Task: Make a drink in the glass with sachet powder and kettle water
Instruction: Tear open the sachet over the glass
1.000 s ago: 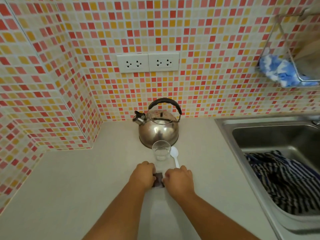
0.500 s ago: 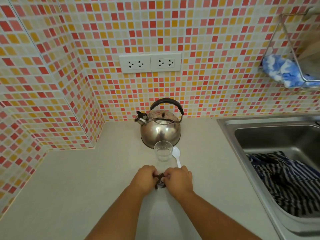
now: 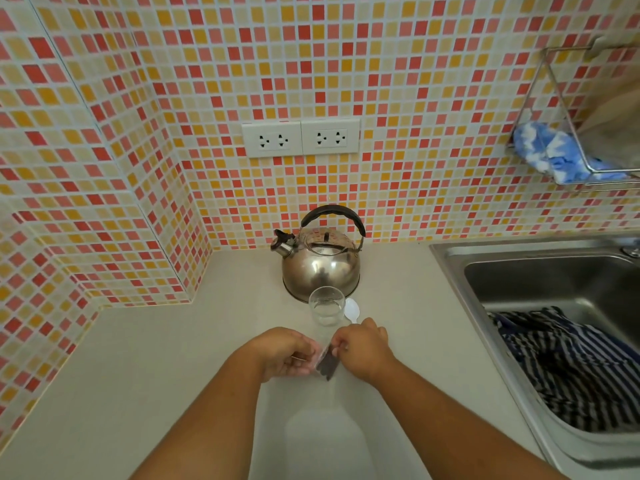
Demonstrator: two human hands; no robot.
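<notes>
Now pinching the sachet (image 3: 327, 364) between left hand (image 3: 284, 353) and right hand (image 3: 363, 348), lifted and tilted where a second ago lay flat; likely mid-tear, nothing poured. Just beyond: empty glass (image 3: 327, 306), spoon (image 3: 352, 310), kettle (image 3: 320, 263). Pale counter (image 3: 138, 358), mosaic tiles, sink (image 3: 450, 258) right.

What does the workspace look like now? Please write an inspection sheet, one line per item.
Surface: pale counter, bare around the hands.
Job's things: steel kettle at the wall; clear glass just in front of it, looks empty; white spoon beside the glass; dark sachet.
Clutter: striped cloth in the sink.
Grippers: left hand and right hand both pinch the sachet.
Cables: nothing seen.
Surroundings: tiled wall, two sockets, wire rack holding a blue cloth.
</notes>
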